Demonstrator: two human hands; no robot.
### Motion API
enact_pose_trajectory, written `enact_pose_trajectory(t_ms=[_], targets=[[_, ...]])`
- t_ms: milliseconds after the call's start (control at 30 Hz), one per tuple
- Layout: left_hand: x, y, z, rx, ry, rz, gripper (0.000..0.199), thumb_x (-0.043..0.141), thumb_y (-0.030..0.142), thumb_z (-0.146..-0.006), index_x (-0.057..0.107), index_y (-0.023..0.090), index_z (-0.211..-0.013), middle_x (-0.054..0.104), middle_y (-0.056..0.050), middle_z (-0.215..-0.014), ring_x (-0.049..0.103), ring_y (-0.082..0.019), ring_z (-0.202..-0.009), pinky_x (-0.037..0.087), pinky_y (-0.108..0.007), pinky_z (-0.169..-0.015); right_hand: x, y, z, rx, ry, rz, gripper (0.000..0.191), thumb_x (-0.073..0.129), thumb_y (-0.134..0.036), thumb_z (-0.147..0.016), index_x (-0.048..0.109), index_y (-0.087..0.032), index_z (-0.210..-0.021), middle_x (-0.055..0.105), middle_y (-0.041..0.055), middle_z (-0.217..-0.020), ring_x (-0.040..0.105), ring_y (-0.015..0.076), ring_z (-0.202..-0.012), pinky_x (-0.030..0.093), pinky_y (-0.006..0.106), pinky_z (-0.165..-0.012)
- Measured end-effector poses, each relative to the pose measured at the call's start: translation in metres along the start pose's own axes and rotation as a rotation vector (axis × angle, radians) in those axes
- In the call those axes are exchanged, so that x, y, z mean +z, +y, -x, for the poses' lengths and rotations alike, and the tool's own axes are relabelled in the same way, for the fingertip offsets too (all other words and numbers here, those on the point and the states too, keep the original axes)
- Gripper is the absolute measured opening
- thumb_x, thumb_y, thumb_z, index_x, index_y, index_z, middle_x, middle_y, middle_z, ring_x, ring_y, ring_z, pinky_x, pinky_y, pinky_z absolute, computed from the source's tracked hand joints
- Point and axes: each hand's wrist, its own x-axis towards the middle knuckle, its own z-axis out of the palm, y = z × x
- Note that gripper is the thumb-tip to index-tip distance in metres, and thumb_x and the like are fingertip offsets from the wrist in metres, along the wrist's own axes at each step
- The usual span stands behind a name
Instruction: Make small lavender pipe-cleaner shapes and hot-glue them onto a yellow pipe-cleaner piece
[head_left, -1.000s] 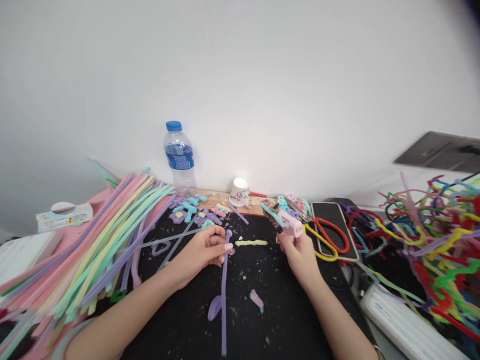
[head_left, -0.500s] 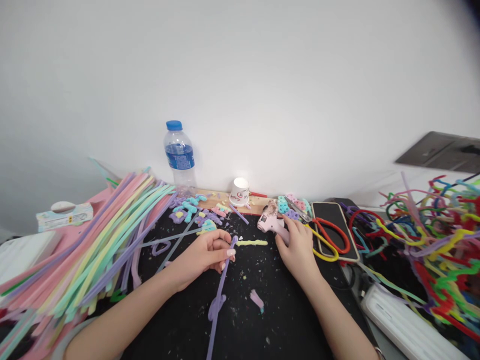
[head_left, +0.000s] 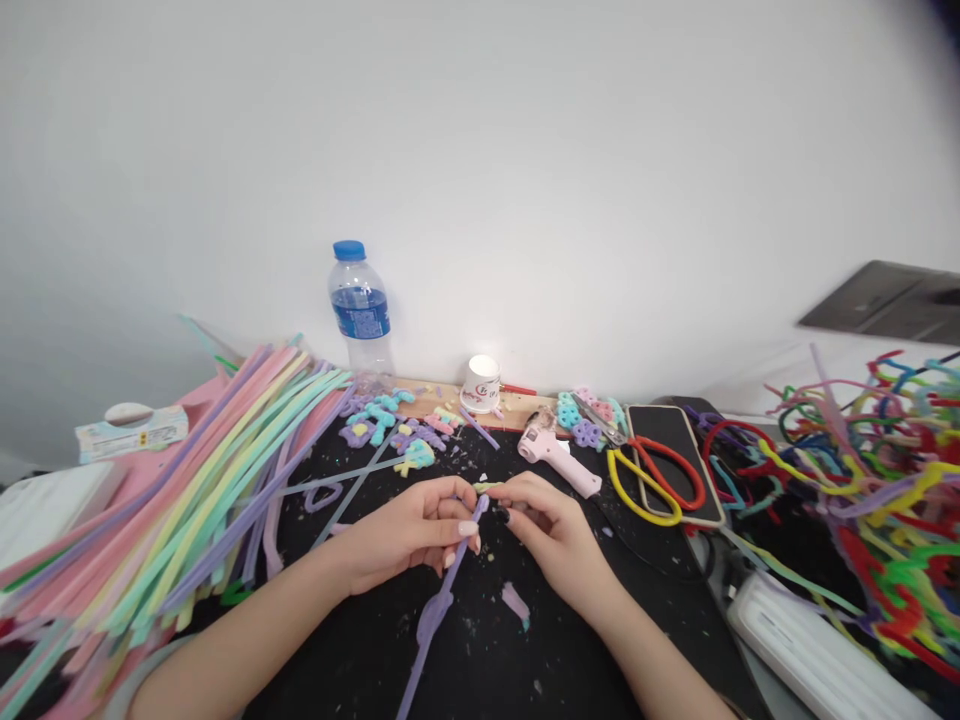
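Observation:
My left hand [head_left: 420, 530] pinches a long purple pipe cleaner [head_left: 442, 592] near its upper end. A loop or bulge sits partway down the stem, which runs toward me past the lower edge of the view. Just right of that end is my right hand [head_left: 551, 525], fingers bent together at the tip. A short yellow-green pipe cleaner [head_left: 489, 488] shows beside the fingertips, partly hidden; what exactly the right fingers grip is unclear. The pink hot glue gun [head_left: 559, 462] lies on the black work surface [head_left: 555, 660], beyond my right hand.
Left, a big bundle of pastel pipe cleaners [head_left: 217, 490]; right, a tangled colourful heap [head_left: 892, 500]. Scissors [head_left: 645, 485] rest across a phone [head_left: 664, 440]. Small fuzzy flowers [head_left: 589, 430], a paper cup [head_left: 481, 384] and a bottle [head_left: 360, 315] stand along the wall.
My right hand has let go of the glue gun and moved left to the purple pipe cleaner's end. My left hand has shifted slightly right with the pipe cleaner.

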Motion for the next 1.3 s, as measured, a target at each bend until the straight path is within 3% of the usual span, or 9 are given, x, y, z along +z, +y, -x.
enact_pose_trajectory(t_ms=[100,300,500,833,1000,1300], targets=[[-0.0003,-0.0019,-0.0002,-0.007,-0.027,-0.015,0.027,0.067,0.03,-0.075,0.049,0.017,-0.09,0.062,-0.002,-0.075,0.047,-0.005,-0.05,0.035,-0.017,-0.049,0.0032,-0.0016,0.0004,0.06,-0.054,-0.118,0.018,0.055,-0.019,-0.083,0.068,-0.023,-0.095,0.061,0.0032,-0.09,0.056,0.0151,-0.081,0.044,0.025,-0.07],[0.0007,-0.003,0.0006,-0.02,-0.064,-0.035,0.026,0.065,0.031,-0.077,0.048,0.017,-0.09,0.063,-0.003,-0.074,0.047,-0.005,-0.049,0.036,-0.017,-0.048,0.0047,-0.003,0.0002,0.22,-0.093,-0.311,0.016,0.062,-0.03,-0.078,0.07,-0.021,-0.088,0.059,0.0014,-0.08,0.046,0.0088,-0.057,0.034,0.019,-0.047],[0.0001,-0.0033,0.0006,-0.042,-0.054,-0.042,0.03,0.067,0.033,-0.075,0.048,0.017,-0.091,0.064,-0.002,-0.073,0.045,-0.005,-0.048,0.035,-0.017,-0.049,0.0068,-0.0024,0.0006,0.316,-0.095,-0.426,0.018,0.066,-0.036,-0.073,0.066,-0.018,-0.079,0.052,-0.0019,-0.066,0.036,0.0065,-0.049,0.025,0.019,-0.043],[0.0029,-0.0027,-0.0014,-0.023,-0.001,-0.103,0.025,0.064,0.037,-0.077,0.055,0.015,-0.083,0.062,-0.002,-0.067,0.038,-0.005,-0.044,0.025,-0.019,-0.046,0.0054,-0.0009,-0.0004,0.294,-0.012,-0.379,0.016,0.064,-0.032,-0.076,0.065,-0.017,-0.08,0.053,-0.0025,-0.064,0.04,0.0072,-0.051,0.029,0.018,-0.045],[0.0028,-0.0029,-0.0016,-0.008,0.001,-0.109,0.028,0.065,0.041,-0.074,0.055,0.015,-0.075,0.059,-0.001,-0.063,0.037,-0.006,-0.044,0.021,-0.019,-0.044,0.0031,-0.0006,-0.0009,0.298,-0.074,-0.366,0.021,0.063,-0.036,-0.076,0.067,-0.019,-0.087,0.058,0.0004,-0.079,0.037,0.006,-0.05,0.025,0.018,-0.043],[0.0021,-0.0019,-0.001,0.008,0.001,-0.085,0.025,0.064,0.037,-0.076,0.056,0.014,-0.075,0.056,0.001,-0.062,0.034,-0.005,-0.046,0.02,-0.019,-0.044,0.0001,-0.0004,-0.0002,0.282,-0.125,-0.455,0.019,0.062,-0.035,-0.078,0.069,-0.021,-0.089,0.059,0.0006,-0.083,0.034,0.0051,-0.05,0.023,0.018,-0.043]])
